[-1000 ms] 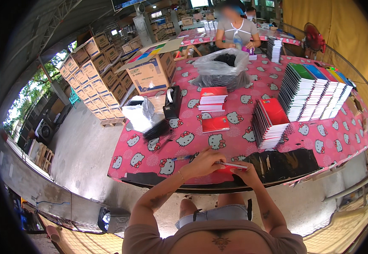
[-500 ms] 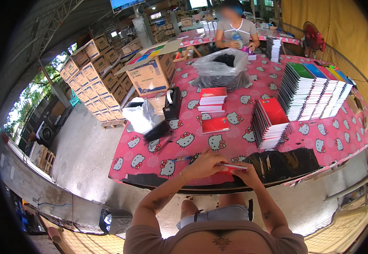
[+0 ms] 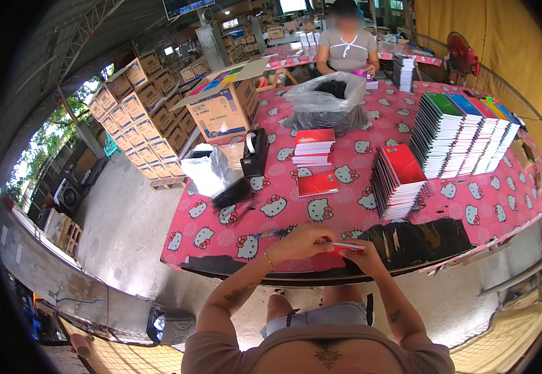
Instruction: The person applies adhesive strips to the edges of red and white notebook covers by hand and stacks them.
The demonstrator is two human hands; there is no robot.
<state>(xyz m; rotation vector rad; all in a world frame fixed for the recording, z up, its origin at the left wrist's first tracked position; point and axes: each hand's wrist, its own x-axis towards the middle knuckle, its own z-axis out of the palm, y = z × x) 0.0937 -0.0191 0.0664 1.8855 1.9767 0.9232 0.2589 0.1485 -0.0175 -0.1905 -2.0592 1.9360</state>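
Observation:
Over the near edge of the table, my left hand (image 3: pixel 300 242) and my right hand (image 3: pixel 363 255) hold a thin red notebook (image 3: pixel 347 247) edge-on between them. My left fingers pinch its left end; whatever else they grip there is hidden. Thumb and fingers of my right hand are closed round its right end. Beyond my hands lies a single red pad (image 3: pixel 317 184), with a stack of red-covered pads (image 3: pixel 313 153) behind it. To the right stands a pile of red spiral notebooks (image 3: pixel 402 181). Black wire coils (image 3: pixel 232 194) lie to the left.
A black tape dispenser (image 3: pixel 254 153), a white plastic bag (image 3: pixel 208 171), a large clear bag of black coils (image 3: pixel 326 106) and an open carton (image 3: pixel 222 111) occupy the left and far table. Tall stacks of coloured notebooks (image 3: pixel 436 134) stand right. Across the table, a co-worker (image 3: pixel 347 50) handles a purple item.
My left fingers have shifted slightly along the notebook's end; my right hand has hardly moved. Across the table, the co-worker's hands have dropped lower and the head has moved.

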